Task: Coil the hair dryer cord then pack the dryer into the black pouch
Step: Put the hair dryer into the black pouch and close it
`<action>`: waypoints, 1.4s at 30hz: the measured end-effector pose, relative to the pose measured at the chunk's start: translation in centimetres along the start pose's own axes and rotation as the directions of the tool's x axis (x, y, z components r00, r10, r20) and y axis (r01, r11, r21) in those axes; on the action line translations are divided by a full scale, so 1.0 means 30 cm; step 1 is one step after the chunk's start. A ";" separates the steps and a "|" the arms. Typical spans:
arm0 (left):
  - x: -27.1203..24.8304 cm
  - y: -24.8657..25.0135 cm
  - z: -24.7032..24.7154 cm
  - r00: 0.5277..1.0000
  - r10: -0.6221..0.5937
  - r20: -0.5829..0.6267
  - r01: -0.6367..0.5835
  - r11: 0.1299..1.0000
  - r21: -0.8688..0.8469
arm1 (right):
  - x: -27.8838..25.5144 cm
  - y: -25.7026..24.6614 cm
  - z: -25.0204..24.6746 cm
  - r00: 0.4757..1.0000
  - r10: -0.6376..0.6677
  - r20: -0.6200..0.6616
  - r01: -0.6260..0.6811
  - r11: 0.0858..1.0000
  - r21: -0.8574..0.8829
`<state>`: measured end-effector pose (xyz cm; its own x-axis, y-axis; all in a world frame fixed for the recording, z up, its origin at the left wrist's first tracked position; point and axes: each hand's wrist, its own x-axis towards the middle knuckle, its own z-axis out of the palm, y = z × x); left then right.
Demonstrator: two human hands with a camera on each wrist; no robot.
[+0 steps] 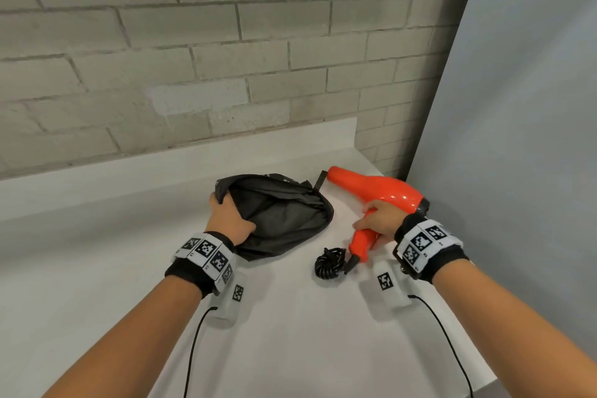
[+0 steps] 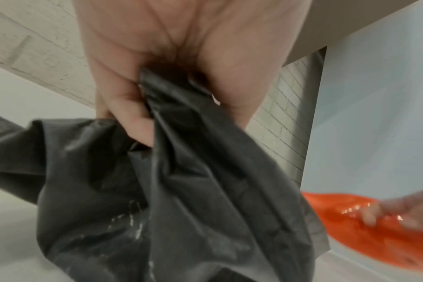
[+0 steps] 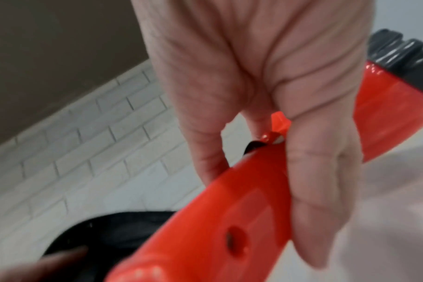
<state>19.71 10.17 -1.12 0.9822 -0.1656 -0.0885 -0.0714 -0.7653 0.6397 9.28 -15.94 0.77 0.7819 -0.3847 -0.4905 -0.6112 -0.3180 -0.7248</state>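
Note:
The black pouch [image 1: 277, 213] lies crumpled on the white counter [image 1: 290, 333], its mouth gaping. My left hand [image 1: 226, 213] grips the pouch's left rim; the left wrist view shows the fabric [image 2: 181, 171] bunched between thumb and fingers. The orange hair dryer [image 1: 378, 187] points its nozzle up-left, just right of the pouch. My right hand [image 1: 378, 220] is wrapped round its handle [image 3: 217, 219]. The black cord [image 1: 329, 263] sits bundled in a coil on the counter below the handle's end.
A grey brick wall [image 1: 193, 58] runs behind the counter with a low white upstand. A pale panel [image 1: 517, 107] stands close on the right, beside the dryer. The counter's front-right edge [image 1: 484, 381] is near my right forearm.

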 end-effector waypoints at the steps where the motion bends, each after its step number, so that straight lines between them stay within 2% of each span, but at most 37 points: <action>1: 0.000 0.002 0.000 1.000 0.007 0.000 -0.007 1.000 0.001 | -0.008 -0.013 -0.016 0.999 -0.026 -0.034 0.030 0.994 0.101; 3: -0.002 0.009 0.001 1.000 0.024 0.015 -0.024 0.999 0.030 | -0.035 -0.045 -0.050 0.986 -0.097 -0.134 0.129 0.958 0.256; 5: -0.002 0.018 0.004 0.998 0.036 0.055 -0.039 0.997 0.061 | -0.067 -0.080 -0.080 0.951 -0.194 -0.240 0.274 0.891 0.361; 9: -0.013 0.044 0.017 0.979 0.046 0.200 -0.059 0.997 0.057 | -0.110 -0.131 -0.095 0.802 -0.407 -0.437 0.583 0.692 0.426; 12: -0.022 0.062 0.025 0.939 0.055 0.341 -0.049 0.998 -0.024 | -0.115 -0.145 -0.060 0.715 -0.440 -0.544 0.676 0.633 0.377; 15: -0.032 0.079 0.029 0.894 0.058 0.445 -0.042 0.998 -0.046 | -0.113 -0.122 0.001 0.681 -0.445 -0.582 0.697 0.638 0.328; 20: -0.031 0.089 0.023 0.875 0.059 0.481 -0.034 0.998 -0.060 | -0.108 -0.057 0.081 0.670 -0.566 -0.480 0.715 0.667 0.211; 23: -0.023 0.093 0.010 0.874 0.075 0.480 -0.040 0.996 -0.083 | -0.107 -0.041 0.093 0.653 -0.644 -0.400 0.711 0.703 0.029; 26: -0.021 0.110 -0.015 0.870 0.114 0.480 -0.079 0.993 -0.093 | -0.106 -0.030 0.082 0.640 -0.723 -0.260 0.701 0.688 -0.186; 28: -0.022 0.131 -0.039 0.904 0.141 0.403 -0.062 0.977 -0.203 | -0.103 -0.021 0.078 0.664 -0.736 -0.131 0.669 0.663 -0.335; 30: -0.024 0.149 -0.065 0.951 0.158 0.267 -0.063 0.942 -0.331 | -0.098 -0.012 0.088 0.662 -0.748 -0.041 0.653 0.603 -0.458; 33: -0.010 0.154 -0.109 0.970 0.175 0.167 -0.092 0.907 -0.411 | -0.084 0.000 0.095 0.642 -0.766 -0.034 0.651 0.568 -0.504; 35: -0.004 0.152 -0.145 0.957 0.182 0.224 -0.086 0.921 -0.379 | -0.074 0.007 0.085 0.658 -0.752 -0.032 0.629 0.572 -0.526; 38: -0.008 0.152 -0.179 0.897 0.142 0.419 -0.031 0.965 -0.260 | -0.062 0.018 0.074 0.671 -0.741 0.015 0.615 0.545 -0.569; 39: -0.009 0.155 -0.184 0.901 0.126 0.415 -0.033 0.974 -0.223 | -0.060 0.018 0.073 0.666 -0.745 0.030 0.614 0.525 -0.590; 40: -0.002 0.154 -0.189 0.924 0.120 0.363 -0.044 0.977 -0.211 | -0.059 0.017 0.072 0.661 -0.749 0.043 0.612 0.504 -0.609; 42: 0.012 0.159 -0.203 0.973 0.163 0.165 -0.121 0.964 -0.239 | -0.056 0.011 0.073 0.655 -0.753 0.058 0.611 0.483 -0.627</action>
<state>20.77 10.24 6.56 0.9150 -0.3888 -0.1077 -0.1465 -0.5689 0.8092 8.03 -13.51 0.29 0.9797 0.0376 0.1969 0.1055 -0.9321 -0.3466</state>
